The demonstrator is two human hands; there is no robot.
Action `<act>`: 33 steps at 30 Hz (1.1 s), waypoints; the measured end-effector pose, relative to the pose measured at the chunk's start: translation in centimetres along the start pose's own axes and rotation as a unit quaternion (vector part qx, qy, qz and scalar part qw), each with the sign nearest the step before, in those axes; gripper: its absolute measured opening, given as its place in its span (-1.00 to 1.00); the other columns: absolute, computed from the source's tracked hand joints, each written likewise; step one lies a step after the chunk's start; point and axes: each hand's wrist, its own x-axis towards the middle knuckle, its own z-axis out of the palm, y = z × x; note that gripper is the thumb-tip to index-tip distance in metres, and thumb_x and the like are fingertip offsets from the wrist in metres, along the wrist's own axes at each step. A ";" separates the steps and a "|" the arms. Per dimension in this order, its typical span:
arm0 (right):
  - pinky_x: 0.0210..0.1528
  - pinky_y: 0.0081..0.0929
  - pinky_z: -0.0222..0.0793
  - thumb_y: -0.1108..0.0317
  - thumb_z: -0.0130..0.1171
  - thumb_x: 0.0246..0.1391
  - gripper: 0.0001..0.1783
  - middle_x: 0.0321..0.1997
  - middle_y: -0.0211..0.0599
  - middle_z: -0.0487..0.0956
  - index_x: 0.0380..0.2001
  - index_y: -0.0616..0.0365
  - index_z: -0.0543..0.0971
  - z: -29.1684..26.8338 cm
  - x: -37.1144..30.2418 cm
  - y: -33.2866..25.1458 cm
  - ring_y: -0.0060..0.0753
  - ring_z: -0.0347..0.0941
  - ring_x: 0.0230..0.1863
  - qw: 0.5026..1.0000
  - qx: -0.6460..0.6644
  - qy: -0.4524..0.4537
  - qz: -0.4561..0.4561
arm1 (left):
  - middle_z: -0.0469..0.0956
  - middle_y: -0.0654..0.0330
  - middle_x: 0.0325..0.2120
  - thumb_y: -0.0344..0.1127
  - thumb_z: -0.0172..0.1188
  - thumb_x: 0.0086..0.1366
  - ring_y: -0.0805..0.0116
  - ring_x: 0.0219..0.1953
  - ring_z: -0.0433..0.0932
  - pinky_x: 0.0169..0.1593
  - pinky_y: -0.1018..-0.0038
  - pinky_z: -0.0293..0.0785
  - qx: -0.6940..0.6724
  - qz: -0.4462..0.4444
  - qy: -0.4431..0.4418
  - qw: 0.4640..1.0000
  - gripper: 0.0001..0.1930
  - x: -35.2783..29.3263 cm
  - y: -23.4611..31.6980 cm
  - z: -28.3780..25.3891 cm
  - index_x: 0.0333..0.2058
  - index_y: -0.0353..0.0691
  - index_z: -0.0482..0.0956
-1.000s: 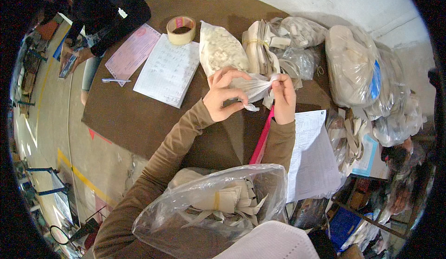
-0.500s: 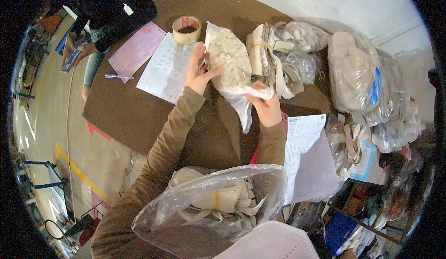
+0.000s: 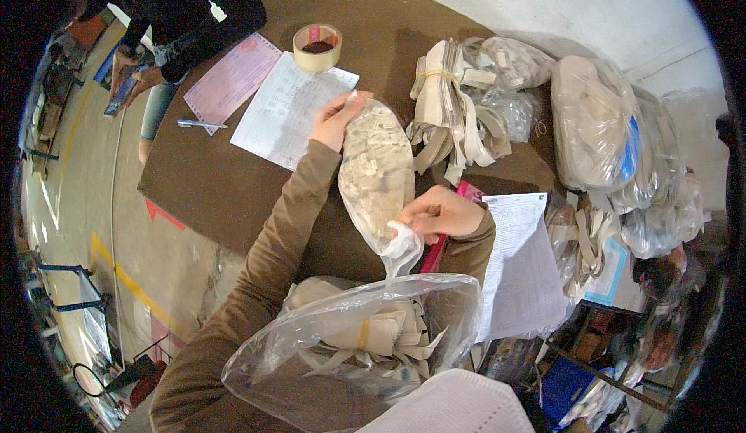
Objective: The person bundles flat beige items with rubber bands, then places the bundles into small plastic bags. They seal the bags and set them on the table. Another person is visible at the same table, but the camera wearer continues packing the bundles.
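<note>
Between my hands is a clear plastic bag [image 3: 378, 170] full of small beige pieces. My left hand [image 3: 336, 120] pinches its far corner. My right hand [image 3: 444, 214] grips the gathered near end, where loose plastic hangs down. Just beyond, a bundle of beige fabric strips [image 3: 440, 83] tied with a yellow band lies on the brown table [image 3: 256, 207]. Close to my left hand are a handwritten sheet [image 3: 272, 122] and a roll of tape [image 3: 317, 58]. In front of me stands a large open plastic bag [image 3: 272, 355] with banded strips [image 3: 373, 330] inside.
Filled plastic bags [image 3: 592, 122] line the right side by the wall. A printed sheet [image 3: 517, 270] lies right of my right forearm. A pink form [image 3: 233, 75] and a pen [image 3: 200, 123] lie at the left. A person in dark clothes [image 3: 194, 13] holds a phone [image 3: 120, 95] at the upper left.
My right hand has drawn the bag's gathered end toward me. My left hand has gone from open beside the bag to pinching its far corner. The bag is now stretched lengthwise, away from the strips.
</note>
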 end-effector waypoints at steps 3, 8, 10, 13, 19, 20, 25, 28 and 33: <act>-0.58 -0.67 0.14 0.09 -0.09 0.30 -0.54 -0.70 -0.49 0.40 -0.16 0.34 0.52 -0.3 -0.6 0.5 -0.68 0.25 -0.71 0.972 0.023 0.121 -0.201 | 0.61 0.12 -0.25 -0.32 0.10 0.33 0.47 -0.24 0.56 -0.11 0.55 0.48 -0.121 0.024 0.030 0.992 -0.75 -0.9 1.1 1.2 -0.17 -0.40 0.58; -0.53 -0.65 0.13 0.07 -0.07 0.28 -0.52 -0.65 -0.46 0.39 -0.21 0.36 0.52 -1.8 0.0 1.2 -0.65 0.25 -0.62 0.853 0.040 0.443 -0.273 | 0.63 0.12 -0.26 -0.40 0.06 0.33 0.45 -0.21 0.57 -0.10 0.54 0.47 -0.044 0.101 0.017 0.994 -0.79 -2.8 5.2 4.9 -0.20 -0.41 0.60; -0.52 -0.64 0.09 0.10 -0.05 0.28 -0.56 -0.63 -0.48 0.35 -0.22 0.36 0.50 -1.9 -0.2 1.1 -0.67 0.21 -0.60 0.808 0.062 0.519 -0.271 | 0.64 0.13 -0.28 -0.42 0.06 0.31 0.44 -0.20 0.57 -0.08 0.53 0.45 0.025 0.161 -0.018 0.986 -0.80 -3.4 7.6 6.9 -0.22 -0.41 0.61; -0.39 -0.65 0.20 0.09 -0.01 0.26 -0.56 -0.58 -0.45 0.45 -0.24 0.33 0.56 -2.7 -0.4 2.3 -0.63 0.31 -0.53 0.784 0.098 0.550 -0.272 | 0.64 0.14 -0.28 -0.40 0.05 0.30 0.38 -0.15 0.54 0.02 0.48 0.38 0.087 0.233 -0.107 0.963 -0.79 -4.6 13.1 10.3 -0.25 -0.38 0.63; -0.12 -0.52 0.33 0.06 -0.11 0.31 -0.52 -0.19 -0.31 0.56 -0.05 0.29 0.51 -3.2 1.7 3.2 -0.53 0.44 -0.17 0.771 0.169 0.538 -0.296 | 0.60 0.02 -0.16 -0.30 0.07 0.31 0.23 -0.01 0.49 0.10 0.35 0.33 0.062 0.353 -0.259 0.897 -0.76 -4.5 17.5 13.5 -0.28 -0.35 0.64; 0.03 -0.42 0.31 0.03 -0.20 0.33 -0.46 0.02 -0.21 0.50 0.09 0.29 0.41 -3.5 1.7 3.2 -0.41 0.41 0.02 0.792 0.153 0.508 -0.303 | 0.58 0.00 -0.13 -0.29 0.07 0.30 0.21 0.00 0.48 0.10 0.34 0.32 0.027 0.328 -0.270 0.905 -0.75 -4.7 17.7 13.9 -0.28 -0.35 0.64; 0.17 -0.40 0.31 -0.05 -0.16 0.30 -0.35 0.23 -0.27 0.32 0.26 0.18 0.14 -1.8 1.0 0.9 -0.38 0.30 0.19 0.794 0.151 0.463 -0.364 | 0.51 -0.02 -0.05 -0.28 0.04 0.34 0.22 0.00 0.46 0.11 0.33 0.29 0.052 0.231 -0.302 0.923 -0.75 -4.9 16.4 14.2 -0.34 -0.34 0.61; 0.16 -0.39 0.32 -0.09 -0.21 0.30 -0.34 0.20 -0.23 0.35 0.25 0.20 0.16 -0.4 1.0 0.3 -0.33 0.32 0.18 0.783 0.266 0.394 -0.402 | 0.52 0.00 -0.12 -0.28 -0.01 0.37 0.22 -0.04 0.46 0.10 0.34 0.31 0.014 0.170 -0.324 0.931 -0.75 -5.4 15.6 14.0 -0.37 -0.34 0.54; 0.00 -0.44 0.39 0.11 -0.16 0.30 -0.49 0.04 -0.15 0.50 0.09 0.33 0.37 0.3 0.5 -0.6 -0.35 0.48 -0.03 0.758 0.183 0.469 -0.415 | 0.52 0.00 -0.13 -0.27 -0.01 0.38 0.21 -0.05 0.46 0.10 0.31 0.31 -0.004 0.168 -0.304 0.938 -0.75 -4.9 15.3 13.4 -0.32 -0.35 0.53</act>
